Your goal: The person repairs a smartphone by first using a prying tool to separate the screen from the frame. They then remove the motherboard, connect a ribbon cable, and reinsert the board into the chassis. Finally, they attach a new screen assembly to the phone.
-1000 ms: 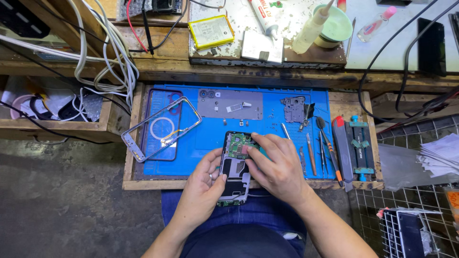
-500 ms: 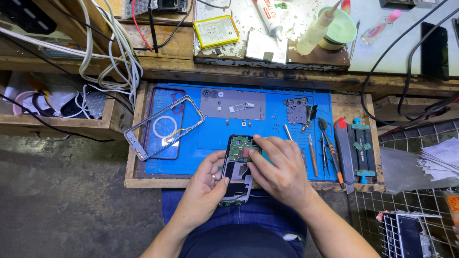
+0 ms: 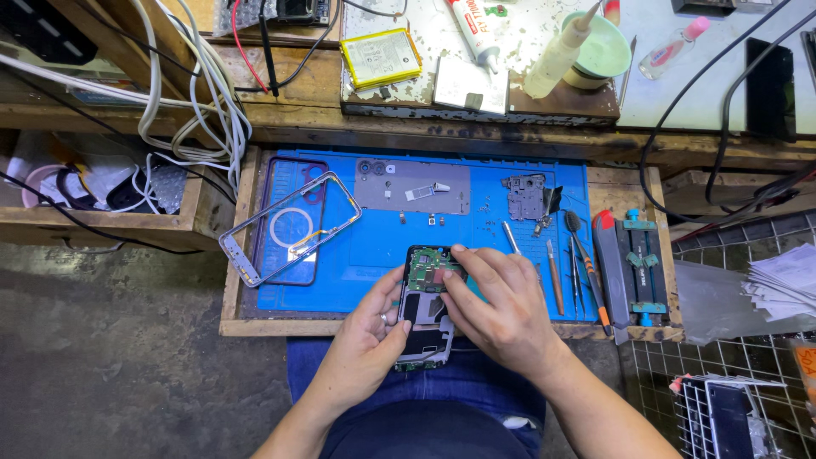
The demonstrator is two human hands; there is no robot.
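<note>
Left grip [image 3: 367,336] unchanged on opened phone [image 3: 427,306] (right hand [image 3: 497,306] likewise).

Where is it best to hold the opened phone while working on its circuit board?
Probably by the long side edges of the opened phone, from the left, as the left hand does. The board faces up, so this keeps it clear for the right hand.

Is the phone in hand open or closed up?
Open. The phone has no back cover: green circuit board and inner frame show, with the left hand and right hand on it.
</note>
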